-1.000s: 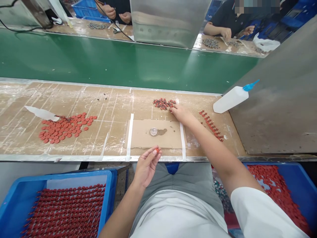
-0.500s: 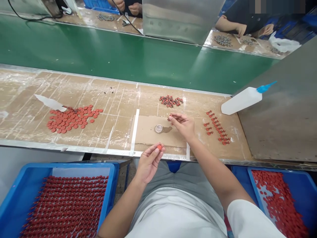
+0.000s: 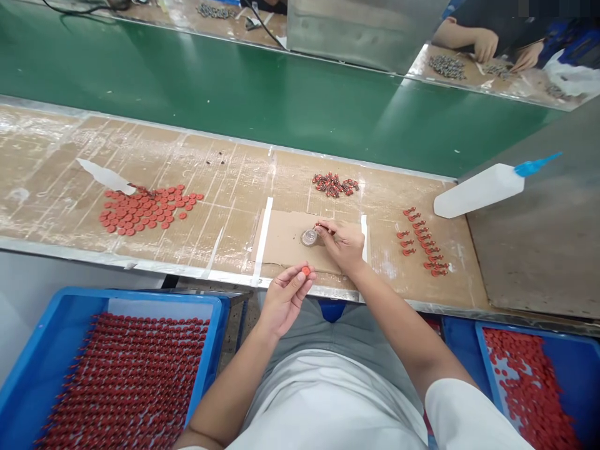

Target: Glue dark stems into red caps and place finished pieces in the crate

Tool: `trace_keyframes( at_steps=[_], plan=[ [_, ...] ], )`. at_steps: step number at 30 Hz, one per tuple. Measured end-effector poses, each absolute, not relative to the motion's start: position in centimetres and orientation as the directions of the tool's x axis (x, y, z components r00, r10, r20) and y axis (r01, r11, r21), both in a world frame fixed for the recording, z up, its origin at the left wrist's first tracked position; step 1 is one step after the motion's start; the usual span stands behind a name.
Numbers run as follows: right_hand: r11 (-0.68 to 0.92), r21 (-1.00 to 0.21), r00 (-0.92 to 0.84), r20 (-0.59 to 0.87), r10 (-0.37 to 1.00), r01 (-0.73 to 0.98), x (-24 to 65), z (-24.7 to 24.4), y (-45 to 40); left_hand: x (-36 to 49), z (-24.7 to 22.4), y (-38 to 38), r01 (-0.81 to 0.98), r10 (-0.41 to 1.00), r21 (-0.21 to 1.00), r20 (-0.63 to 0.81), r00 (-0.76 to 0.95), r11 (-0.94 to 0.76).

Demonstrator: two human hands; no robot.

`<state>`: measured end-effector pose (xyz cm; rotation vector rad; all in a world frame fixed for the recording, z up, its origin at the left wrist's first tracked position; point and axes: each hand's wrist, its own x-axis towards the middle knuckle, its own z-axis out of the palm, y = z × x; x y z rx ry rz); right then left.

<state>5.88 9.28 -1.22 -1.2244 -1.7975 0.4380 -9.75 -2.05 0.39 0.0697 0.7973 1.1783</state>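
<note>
We pinch a disc point(image 3: 306, 270) in our left hand point(image 3: 284, 301). Our right hand point(image 3: 345, 244) clamps a part point(image 3: 320, 225) at two o'clock from the dish point(image 3: 309, 238); a pile point(image 3: 334, 185) lies at one.

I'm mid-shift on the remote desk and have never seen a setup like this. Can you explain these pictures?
There is no robot arm: these are a person's two bare hands. All the pictures come from one camera worn on the head, looking forward and down.

The left hand holds a red disc at its fingertips. The right hand pinches a small red-and-dark part beside a small round dish; whether they touch, I can't tell. The dish sits on a cardboard sheet.

Also on the table are a spread of red discs on the left, a heap of small parts behind the sheet, and standing pieces and a white bottle on the right.
</note>
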Motion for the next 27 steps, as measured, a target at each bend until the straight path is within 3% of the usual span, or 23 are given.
trace_keyframes(
  at_steps=[27],
  plan=[
    [0.508,-0.618,-0.242,0.465,0.852,0.600,5.96,-1.45,9.50,-9.71,0.46,-1.73,-0.785,0.834,0.448,-0.531,0.152,0.428]
  ],
)
